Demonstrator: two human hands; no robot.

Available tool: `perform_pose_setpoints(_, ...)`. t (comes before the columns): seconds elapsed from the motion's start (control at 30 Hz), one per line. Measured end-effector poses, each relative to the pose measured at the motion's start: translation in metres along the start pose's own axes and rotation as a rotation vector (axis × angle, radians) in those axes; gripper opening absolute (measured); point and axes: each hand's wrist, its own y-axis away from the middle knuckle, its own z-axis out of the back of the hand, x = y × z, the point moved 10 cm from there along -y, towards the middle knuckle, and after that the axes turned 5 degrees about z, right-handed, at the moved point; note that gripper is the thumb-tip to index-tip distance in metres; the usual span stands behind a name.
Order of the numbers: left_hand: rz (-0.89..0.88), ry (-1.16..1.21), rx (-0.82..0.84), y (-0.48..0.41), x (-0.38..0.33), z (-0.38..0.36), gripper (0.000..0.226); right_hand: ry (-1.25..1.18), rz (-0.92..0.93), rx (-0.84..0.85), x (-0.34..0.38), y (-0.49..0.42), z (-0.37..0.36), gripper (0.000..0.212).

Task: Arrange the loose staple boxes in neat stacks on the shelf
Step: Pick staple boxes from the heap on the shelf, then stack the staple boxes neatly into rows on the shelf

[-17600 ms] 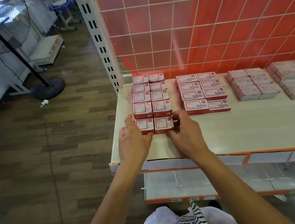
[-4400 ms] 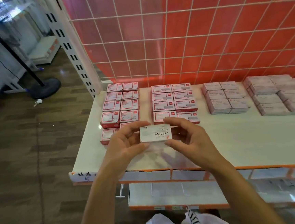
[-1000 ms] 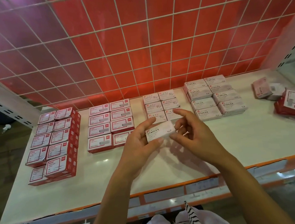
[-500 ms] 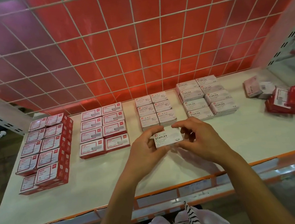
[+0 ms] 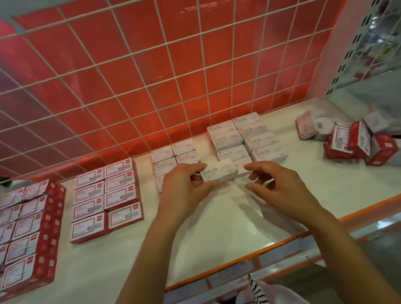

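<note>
Left hand (image 5: 185, 189) pinches white staples box (image 5: 218, 172) above shelf (image 5: 202, 239); right hand (image 5: 277, 186) loose, fingers spread, just beside it. Four neat box groups behind; jumbled pile (image 5: 358, 138) far right, wire grid (image 5: 163, 70) backing.

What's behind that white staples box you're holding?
Behind the white staples box sits a white stack, its front box partly hidden. The left hand covers part of a second white stack.
</note>
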Motion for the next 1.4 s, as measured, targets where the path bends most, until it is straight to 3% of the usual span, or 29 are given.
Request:
perform_pose_setpoints(0.2,-0.037,-0.15,-0.066,-0.031,-0.03,-0.024,0.051,0.001,-0.011,0.009,-0.02,0.004,0.022,0.032)
perform_pose_setpoints(0.6,0.063,-0.233,-0.128,-0.05,-0.034,-0.048,0.053,-0.005,-0.009,0.04,-0.036,0.005,0.04,0.028)
perform_pose_setpoints(0.93,0.106,-0.069,-0.23,-0.042,-0.035,-0.049,0.057,-0.012,-0.012,0.058,-0.038,0.008,0.04,0.026)
perform_pose_setpoints(1.17,0.123,-0.172,-0.214,-0.035,-0.041,-0.05,0.058,0.006,-0.018,0.075,-0.042,0.014,0.04,0.026)
perform_pose_setpoints(1.4,-0.051,-0.29,-0.229,-0.014,-0.088,-0.068,0.055,0.175,0.019,-0.02,-0.042,0.014,0.062,0.027)
